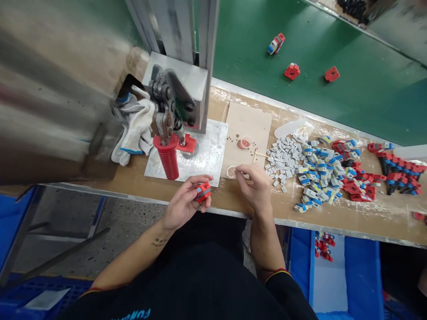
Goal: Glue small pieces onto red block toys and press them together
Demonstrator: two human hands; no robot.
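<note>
My left hand [180, 203] is closed around a small red plastic toy part [203, 192] with a grey and blue band, just above the table's front edge. To its right, my right hand [256, 186] is pinched, thumb against forefinger; whatever lies between the fingertips is too small to make out. Beside those fingertips is a small clear round lid [231, 172]. A little cup with red contents [244, 142] sits on a cardboard sheet [248, 114] marked with specks. Thin sticks [262, 154] lie just beyond my right hand.
A toggle clamp with a red handle [167, 161] stands on a metal plate [215, 153] at left, near white gloves [138, 120]. Rightward lie small grey pieces [285, 155], blue-and-grey parts [320, 171] and red parts [362, 189]. Behind runs a green belt [247, 53]; a blue bin [362, 271] is below.
</note>
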